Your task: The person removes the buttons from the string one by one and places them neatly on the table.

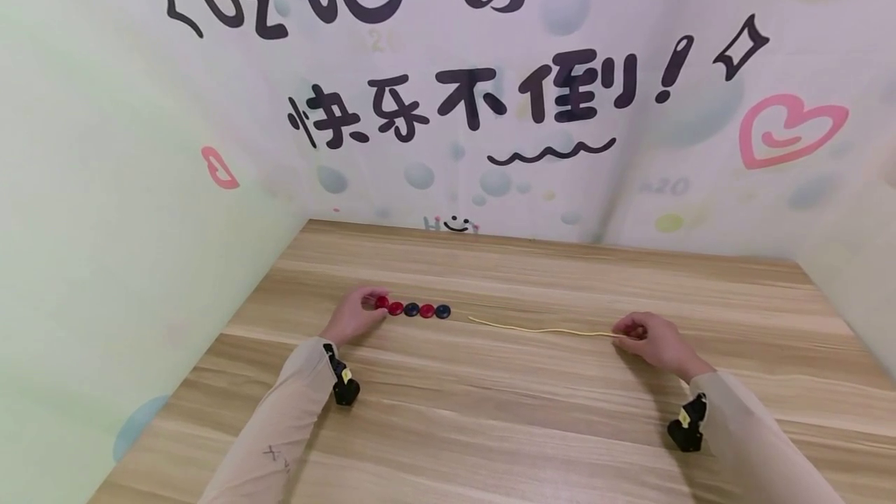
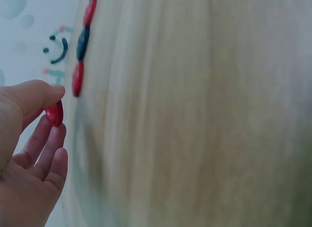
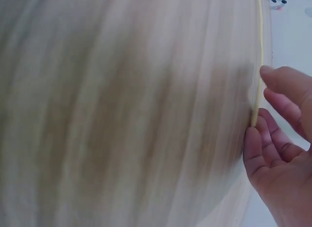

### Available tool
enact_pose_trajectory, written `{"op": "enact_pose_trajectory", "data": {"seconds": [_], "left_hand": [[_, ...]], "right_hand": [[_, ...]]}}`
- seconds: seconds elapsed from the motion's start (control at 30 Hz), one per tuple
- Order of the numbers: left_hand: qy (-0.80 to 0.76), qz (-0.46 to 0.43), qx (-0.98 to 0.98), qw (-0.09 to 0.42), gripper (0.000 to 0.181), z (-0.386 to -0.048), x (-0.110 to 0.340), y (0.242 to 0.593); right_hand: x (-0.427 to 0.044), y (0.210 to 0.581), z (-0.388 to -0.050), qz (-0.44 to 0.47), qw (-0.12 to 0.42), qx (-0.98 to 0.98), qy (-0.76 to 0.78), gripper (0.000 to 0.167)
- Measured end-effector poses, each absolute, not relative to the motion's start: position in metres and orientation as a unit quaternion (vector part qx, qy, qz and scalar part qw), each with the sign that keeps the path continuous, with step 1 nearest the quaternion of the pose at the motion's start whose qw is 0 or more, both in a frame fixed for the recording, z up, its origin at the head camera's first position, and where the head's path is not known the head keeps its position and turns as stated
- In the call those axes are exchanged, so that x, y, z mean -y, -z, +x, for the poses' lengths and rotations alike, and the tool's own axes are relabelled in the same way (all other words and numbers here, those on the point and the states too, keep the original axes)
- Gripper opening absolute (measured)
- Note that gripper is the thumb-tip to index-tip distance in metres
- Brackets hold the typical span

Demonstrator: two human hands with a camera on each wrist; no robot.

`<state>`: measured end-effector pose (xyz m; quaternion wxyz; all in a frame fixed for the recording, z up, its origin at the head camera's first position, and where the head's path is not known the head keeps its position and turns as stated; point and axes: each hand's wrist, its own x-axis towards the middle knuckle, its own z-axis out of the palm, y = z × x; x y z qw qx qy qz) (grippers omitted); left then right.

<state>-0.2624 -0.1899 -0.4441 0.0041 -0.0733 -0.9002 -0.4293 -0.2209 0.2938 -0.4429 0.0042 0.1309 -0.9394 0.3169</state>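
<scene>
At the left end of a row, my left hand [image 1: 357, 316] pinches a red button-like disc [image 2: 55, 113] between thumb and fingers. In the left wrist view this disc is tipped on edge, apart from the others. The row runs rightward along the table with more red discs [image 1: 427, 310] and dark blue discs [image 1: 443, 311]. A thin pale yellow string [image 1: 539, 330] lies nearly straight to the right of the row, with a gap between. My right hand [image 1: 654, 342] holds the string's right end, thumb against it; the exact finger contact is partly hidden.
The wood-grain table [image 1: 490, 403] reaches back to a printed wall cloth [image 1: 392, 185] with black lettering and a smiley. A pale green wall [image 1: 126, 201] stands on the left. Black wrist cameras [image 1: 343, 386] are strapped over both light sleeves.
</scene>
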Motion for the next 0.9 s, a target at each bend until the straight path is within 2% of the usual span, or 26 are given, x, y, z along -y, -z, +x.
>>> {"op": "enact_pose_trajectory", "data": {"seconds": [0.4,0.9], "left_hand": [[0.435,-0.054,0.899,0.017,0.034,-0.263,0.1983,0.4518],[0.454,-0.042,0.89,0.016,0.034,-0.2615,0.1951,0.4491]], "right_hand": [[-0.297,0.4425,-0.2186,0.136,0.048,0.931,-0.334,0.017],[-0.2955,0.4373,-0.2146,0.132,0.07,0.926,-0.346,0.018]]}}
